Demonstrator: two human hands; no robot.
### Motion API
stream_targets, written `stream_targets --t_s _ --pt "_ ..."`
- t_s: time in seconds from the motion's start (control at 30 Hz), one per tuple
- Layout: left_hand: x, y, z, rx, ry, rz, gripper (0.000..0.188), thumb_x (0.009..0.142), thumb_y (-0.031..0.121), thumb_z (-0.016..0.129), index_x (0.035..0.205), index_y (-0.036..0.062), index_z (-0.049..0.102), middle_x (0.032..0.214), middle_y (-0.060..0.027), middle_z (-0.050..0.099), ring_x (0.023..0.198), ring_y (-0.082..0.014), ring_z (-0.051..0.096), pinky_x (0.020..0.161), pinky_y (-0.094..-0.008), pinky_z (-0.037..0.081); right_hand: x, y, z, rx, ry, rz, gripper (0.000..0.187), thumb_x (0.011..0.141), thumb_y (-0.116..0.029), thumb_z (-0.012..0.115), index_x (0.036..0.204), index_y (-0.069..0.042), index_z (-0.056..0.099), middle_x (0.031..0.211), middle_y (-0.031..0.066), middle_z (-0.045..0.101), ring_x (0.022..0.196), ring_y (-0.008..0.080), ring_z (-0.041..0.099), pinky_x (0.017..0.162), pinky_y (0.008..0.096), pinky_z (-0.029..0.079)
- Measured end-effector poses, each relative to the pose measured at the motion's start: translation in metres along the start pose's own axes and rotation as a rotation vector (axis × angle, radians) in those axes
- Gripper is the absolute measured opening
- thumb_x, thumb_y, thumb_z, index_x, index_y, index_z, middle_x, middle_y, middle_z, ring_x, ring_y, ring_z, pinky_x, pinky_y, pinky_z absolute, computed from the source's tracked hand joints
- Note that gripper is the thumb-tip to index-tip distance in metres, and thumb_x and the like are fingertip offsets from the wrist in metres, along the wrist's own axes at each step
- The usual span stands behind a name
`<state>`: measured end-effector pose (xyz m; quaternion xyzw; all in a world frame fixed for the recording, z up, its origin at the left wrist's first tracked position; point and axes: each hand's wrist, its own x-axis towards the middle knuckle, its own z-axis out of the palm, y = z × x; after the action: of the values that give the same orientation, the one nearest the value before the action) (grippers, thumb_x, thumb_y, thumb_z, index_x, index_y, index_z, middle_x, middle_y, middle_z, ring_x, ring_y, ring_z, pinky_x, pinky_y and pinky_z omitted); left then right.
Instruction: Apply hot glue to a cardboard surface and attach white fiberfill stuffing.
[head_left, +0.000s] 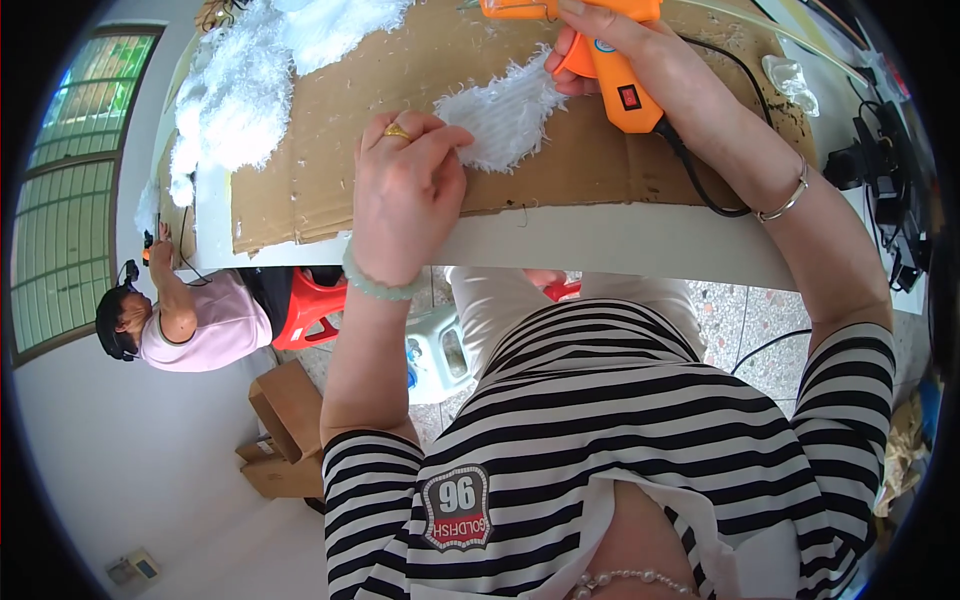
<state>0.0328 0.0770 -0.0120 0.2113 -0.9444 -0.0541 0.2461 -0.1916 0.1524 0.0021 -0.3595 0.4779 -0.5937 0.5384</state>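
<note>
My right hand (625, 50) is wrapped around the handle of an orange glue gun (610, 75), whose tip points left near the top edge. Below its trigger lies a small white fringed fabric piece (508, 115), flat on brown cardboard (375, 85). My left hand (405, 185) is closed in a pinch at the left end of that piece, fingertips touching or just over it. What sits between these fingers is hidden.
White fluffy material (235, 110) is heaped at the far left of the cardboard. A black cord (690, 170) runs from the glue gun along the right. Clear crumpled plastic (790, 82) and black plugs (865, 160) lie farther right. Another person (205, 320) sits at the left.
</note>
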Motion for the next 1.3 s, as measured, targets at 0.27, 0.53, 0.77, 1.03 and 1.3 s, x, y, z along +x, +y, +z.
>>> stream_targets --t_s 0.27,0.53,0.77,1.03,1.3 --pt "-0.026 0.003 -0.012 -0.185 0.216 -0.196 0.023 0.067 -0.004 0.063 0.088 0.0051 0.063 0.082 -0.0075 0.063 0.081 -0.0257 0.057 0.077 -0.0347 0.043 0.009 0.003 0.001 -0.005 0.006 0.057 0.030 0.093 -0.025 0.050 0.105 0.002 0.055 0.078 0.0053 0.059 0.068 0.0134 0.055 0.064 0.0247 0.043" --pt "-0.025 0.007 0.000 0.006 0.202 -0.188 0.018 0.063 0.007 0.072 0.078 0.0063 0.063 0.072 -0.0055 0.062 0.071 -0.0239 0.057 0.070 -0.0341 0.042 -0.005 -0.009 -0.011 -0.391 -0.254 -0.135 0.035 0.089 -0.035 0.052 0.086 -0.001 0.058 0.079 0.0077 0.061 0.075 0.0164 0.060 0.073 0.0281 0.047" --pt "-0.014 0.009 0.006 0.037 0.178 -0.188 0.009 0.065 0.008 0.069 0.070 0.0055 0.062 0.065 -0.0052 0.061 0.066 -0.0225 0.055 0.068 -0.0343 0.041 -0.005 -0.006 -0.029 -0.541 -0.412 -0.007 0.027 0.086 -0.027 0.058 0.095 -0.001 0.058 0.080 0.0064 0.061 0.076 0.0133 0.058 0.071 0.0262 0.045" --pt "-0.017 0.001 0.010 -0.196 0.214 -0.331 0.003 0.068 0.001 0.062 0.069 0.0036 0.061 0.063 -0.0079 0.057 0.064 -0.0258 0.053 0.067 -0.0353 0.041 -0.002 -0.004 -0.015 -0.637 -0.466 0.016 0.029 0.084 -0.025 0.063 0.099 -0.002 0.056 0.078 0.0023 0.058 0.073 0.0094 0.055 0.066 0.0233 0.045" --pt "-0.017 0.003 0.010 -0.266 0.206 -0.392 0.004 0.068 0.001 0.062 0.070 0.0036 0.061 0.064 -0.0083 0.057 0.066 -0.0259 0.052 0.065 -0.0349 0.041 -0.005 -0.001 -0.001 -0.649 -0.400 0.073 0.031 0.083 -0.029 0.065 0.100 -0.004 0.056 0.078 -0.0001 0.056 0.070 0.0077 0.052 0.065 0.0224 0.043"
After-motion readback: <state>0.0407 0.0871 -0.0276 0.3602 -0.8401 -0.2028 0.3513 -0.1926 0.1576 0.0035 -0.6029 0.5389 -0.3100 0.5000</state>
